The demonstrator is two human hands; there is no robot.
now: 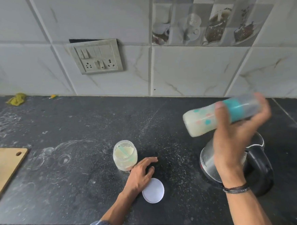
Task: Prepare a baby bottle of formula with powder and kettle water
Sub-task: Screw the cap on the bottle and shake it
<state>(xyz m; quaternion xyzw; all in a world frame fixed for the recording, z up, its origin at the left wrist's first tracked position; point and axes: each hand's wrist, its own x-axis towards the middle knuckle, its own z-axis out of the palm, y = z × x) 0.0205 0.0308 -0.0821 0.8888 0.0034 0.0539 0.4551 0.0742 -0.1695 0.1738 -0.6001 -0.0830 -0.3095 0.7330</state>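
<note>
- The dark desk (78,180) carries everything except the bottle, which is up in the air on the right side
- The steel kettle (207,164) stands at the right, directly under the raised right arm, its black handle toward the person
- The right hand (235,141) has fingers and thumb curled round the baby bottle (201,121) near its teal collar; the bottle's long axis runs almost level, milky base pointing left, cap end pointing right, and its blur suggests it is being shaken
- The left hand (142,173) lies flat on the desk, fingers loosely spread, holding nothing
- The open powder jar (124,158) stands just beside that hand's fingers, a teal scoop (128,154) inside
- The white lid (153,191) lies by the left wrist, so the left hand is the nearer 1 for closing the jar
</note>
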